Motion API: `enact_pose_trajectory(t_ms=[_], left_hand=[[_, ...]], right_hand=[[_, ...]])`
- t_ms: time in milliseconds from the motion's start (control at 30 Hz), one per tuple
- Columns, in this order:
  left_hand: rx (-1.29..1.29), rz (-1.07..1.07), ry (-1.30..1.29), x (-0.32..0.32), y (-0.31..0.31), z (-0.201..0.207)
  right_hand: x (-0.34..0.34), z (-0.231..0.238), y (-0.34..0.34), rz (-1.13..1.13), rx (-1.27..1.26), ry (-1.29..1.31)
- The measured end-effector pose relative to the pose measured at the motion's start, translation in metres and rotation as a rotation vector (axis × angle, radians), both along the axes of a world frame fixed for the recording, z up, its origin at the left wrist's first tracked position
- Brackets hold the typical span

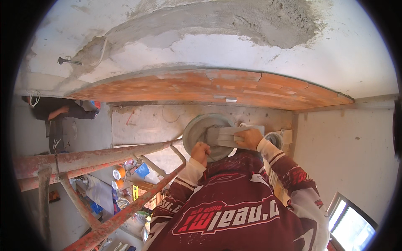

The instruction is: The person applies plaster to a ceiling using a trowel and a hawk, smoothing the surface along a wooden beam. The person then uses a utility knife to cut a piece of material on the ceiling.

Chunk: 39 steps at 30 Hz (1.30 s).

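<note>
Right now my right hand is bent tight around a wide, flat trowel. My left hand is curled up at the near left side of the round bucket; I can't tell if it has hold of anything. The trowel lies over the bucket, its left end by the gray mud. I think the trowel is light and stiff, and the mud is soft, sticky and heavy. I'd hold the trowel at its grip, because a wet blade could slip. The bucket's rim is close all around, so I must not bump it. On my left, rusty pipes reach nearly to the bucket, so room is tight. A small pail sits just to my right. Past the bucket are orange bricks, and far left is another person.
</note>
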<state>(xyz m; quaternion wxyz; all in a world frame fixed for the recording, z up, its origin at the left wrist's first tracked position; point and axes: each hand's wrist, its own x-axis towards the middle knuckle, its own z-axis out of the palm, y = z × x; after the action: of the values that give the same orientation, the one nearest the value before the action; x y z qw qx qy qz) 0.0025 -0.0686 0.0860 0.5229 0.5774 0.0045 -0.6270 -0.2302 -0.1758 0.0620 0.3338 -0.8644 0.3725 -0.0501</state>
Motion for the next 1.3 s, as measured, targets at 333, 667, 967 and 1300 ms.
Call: enact_pose_trajectory(t_ms=[333,667,967,1300], left_hand=[[-0.063,0.171,-0.002,-0.017,0.012,-0.012],[-0.008,0.324,0.137,-0.037,0.013,-0.011],[0.010,0.425,0.142,-0.038,0.011,-0.018],[0.012,0.376,0.064,-0.033,0.007,-0.018]], right_hand=[[-0.030,0.011,-0.007,0.035,-0.002,-0.097],[-0.061,0.034,-0.026,0.067,0.054,-0.169],[-0.066,0.088,-0.042,-0.166,0.213,-0.344],[-0.014,0.154,-0.091,-0.348,0.185,-0.594]])
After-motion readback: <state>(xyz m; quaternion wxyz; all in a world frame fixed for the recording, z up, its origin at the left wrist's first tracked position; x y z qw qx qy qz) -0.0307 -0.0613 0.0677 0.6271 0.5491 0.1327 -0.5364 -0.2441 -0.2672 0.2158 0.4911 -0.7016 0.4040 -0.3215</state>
